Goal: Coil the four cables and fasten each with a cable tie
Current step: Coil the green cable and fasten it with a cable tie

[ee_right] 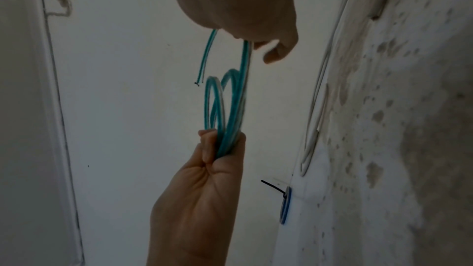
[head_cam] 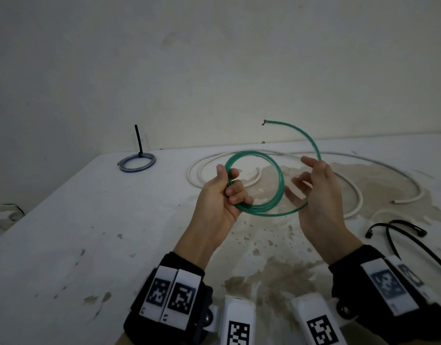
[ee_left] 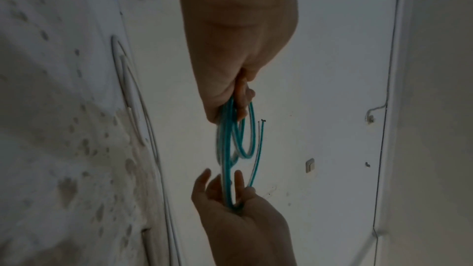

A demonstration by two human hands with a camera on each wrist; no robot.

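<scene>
A green cable (head_cam: 279, 180) is wound into a coil of several loops held above the white table (head_cam: 89, 232). My left hand (head_cam: 229, 183) grips the coil's left side, thumb over the strands and fingers curled under them. My right hand (head_cam: 306, 170) holds the outermost strand at the coil's right, its fingers loosely curved round it. From there the free tail (head_cam: 311, 138) arcs up and left to a bare end. In the left wrist view the green cable (ee_left: 225, 149) runs down from my left hand (ee_left: 238, 92) into my right hand (ee_left: 230, 199).
A blue and grey coil (head_cam: 136, 162) with an upright black cable tie (head_cam: 139, 140) lies at the table's far left. Loose white cables (head_cam: 351, 188) sprawl behind and right of my hands. Black cable ties (head_cam: 398, 230) lie at the right edge. A wall stands behind.
</scene>
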